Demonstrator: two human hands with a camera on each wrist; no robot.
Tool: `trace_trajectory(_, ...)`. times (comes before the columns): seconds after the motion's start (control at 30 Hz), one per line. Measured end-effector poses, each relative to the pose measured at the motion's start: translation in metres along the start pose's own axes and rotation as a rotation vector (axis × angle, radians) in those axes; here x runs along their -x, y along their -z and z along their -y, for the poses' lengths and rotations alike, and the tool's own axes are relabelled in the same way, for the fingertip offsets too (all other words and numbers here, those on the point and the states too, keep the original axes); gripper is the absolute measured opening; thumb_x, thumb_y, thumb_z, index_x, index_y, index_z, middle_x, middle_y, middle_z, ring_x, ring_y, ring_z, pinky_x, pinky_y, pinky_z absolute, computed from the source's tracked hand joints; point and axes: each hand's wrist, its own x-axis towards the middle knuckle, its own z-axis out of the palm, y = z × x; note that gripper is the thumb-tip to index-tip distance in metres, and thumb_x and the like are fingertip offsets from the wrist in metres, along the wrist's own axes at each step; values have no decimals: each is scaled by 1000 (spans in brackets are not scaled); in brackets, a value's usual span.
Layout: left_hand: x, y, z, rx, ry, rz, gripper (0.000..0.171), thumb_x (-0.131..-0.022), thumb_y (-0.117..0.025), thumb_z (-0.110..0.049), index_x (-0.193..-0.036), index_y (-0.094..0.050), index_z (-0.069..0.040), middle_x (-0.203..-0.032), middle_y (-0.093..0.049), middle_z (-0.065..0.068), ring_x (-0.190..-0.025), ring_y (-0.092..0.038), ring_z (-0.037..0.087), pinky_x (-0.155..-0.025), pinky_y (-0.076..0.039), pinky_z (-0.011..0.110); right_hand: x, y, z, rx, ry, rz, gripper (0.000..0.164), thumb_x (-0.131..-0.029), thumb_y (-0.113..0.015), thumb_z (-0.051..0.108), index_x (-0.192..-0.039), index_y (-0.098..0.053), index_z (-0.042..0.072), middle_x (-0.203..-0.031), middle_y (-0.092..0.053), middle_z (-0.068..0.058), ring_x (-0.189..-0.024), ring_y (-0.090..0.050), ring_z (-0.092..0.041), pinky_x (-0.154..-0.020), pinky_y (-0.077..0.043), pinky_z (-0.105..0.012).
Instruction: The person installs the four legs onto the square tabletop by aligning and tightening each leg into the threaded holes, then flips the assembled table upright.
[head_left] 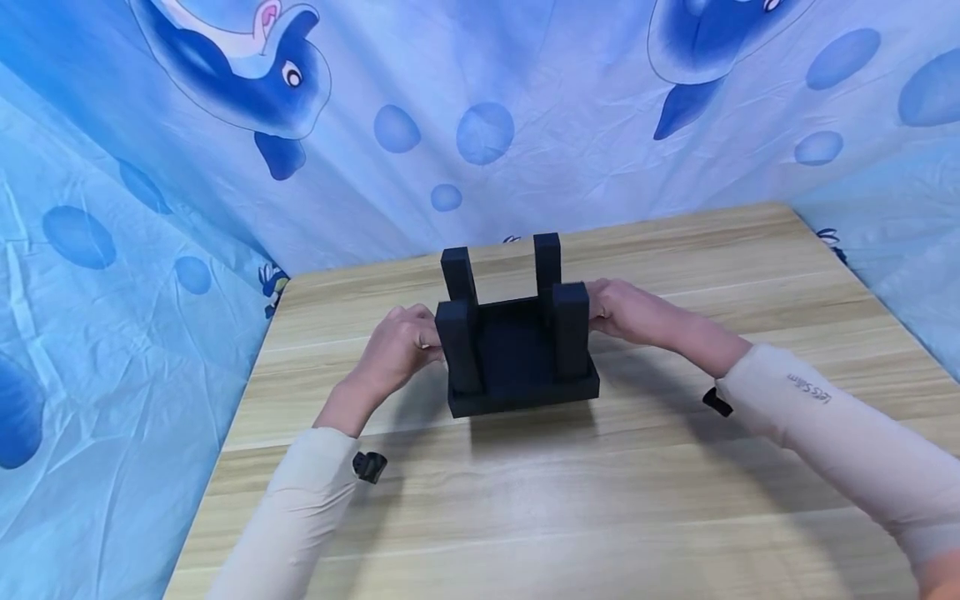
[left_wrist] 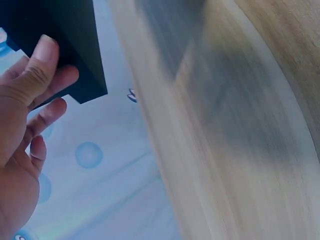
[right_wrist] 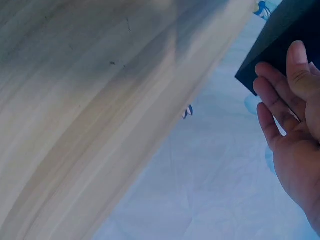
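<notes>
A small black stool or table-like piece (head_left: 517,346) is turned upside down over the middle of the wooden table, its several square legs (head_left: 572,329) pointing up. A shadow lies on the wood just under its near edge. My left hand (head_left: 401,342) grips it from the left side, and my right hand (head_left: 630,310) holds the opposite side. In the left wrist view, the thumb lies on the black face (left_wrist: 82,55) with fingers behind. The right wrist view shows thumb and fingers around a black corner (right_wrist: 280,45). The legs hide some fingertips in the head view.
The wood-grain table (head_left: 525,517) stretches out on all sides of the piece. Behind its far edge and along the left and right hang blue sheets (head_left: 570,142) printed with dolphins and bubbles. Black straps (head_left: 369,467) sit at both wrists.
</notes>
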Motion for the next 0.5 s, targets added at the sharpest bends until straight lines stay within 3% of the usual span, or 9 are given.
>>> trace_trajectory(0.07,0,3,-2,50,20,-1,17,-64,-85,-15,-72,-77,-28,-68,-68,-11,-79,-57,11,-65,-31,31,1,4,1,-48,-9,-14,26,-75,-74,-11,-79,-77,14,-82,-68,6,-81,-63,-12,-65,-50,-28)
trace_trajectory(0.2,0,7,-5,127,72,25,19,-66,-83,-12,-82,-80,-22,-74,-71,-9,-83,-58,13,-71,-34,36,2,9,3,-111,-9,-20,27,-75,-73,-12,-72,-72,15,-75,-65,8,-75,-60,-9,-64,-48,-28)
trace_trajectory(0.3,-1,9,-7,190,135,62,19,-69,-81,-9,-86,-81,-19,-78,-71,-6,-86,-59,15,-84,-37,45,4,11,5,-178,-30,-18,24,-75,-73,-11,-77,-75,13,-76,-66,8,-74,-60,-8,-64,-49,-27)
trace_trajectory(0.4,-1,10,-8,248,203,87,17,-75,-78,-3,-87,-80,-14,-82,-71,-1,-89,-59,18,-98,-31,58,7,14,7,-251,-81,-8,22,-78,-70,-13,-83,-77,8,-81,-68,3,-76,-60,-9,-65,-50,-26)
trace_trajectory(0.43,-1,11,-8,269,225,90,16,-77,-76,1,-86,-80,-12,-83,-71,0,-89,-59,19,-101,-29,60,7,15,8,-268,-104,-6,23,-78,-69,-14,-86,-77,5,-84,-70,1,-78,-61,-10,-67,-51,-26)
trace_trajectory(0.5,-1,11,-8,326,259,92,15,-80,-73,5,-86,-79,-7,-83,-69,2,-87,-60,20,-98,-35,57,9,16,9,-298,-153,5,25,-80,-64,-19,-90,-77,0,-89,-72,-5,-84,-63,-11,-72,-51,-26)
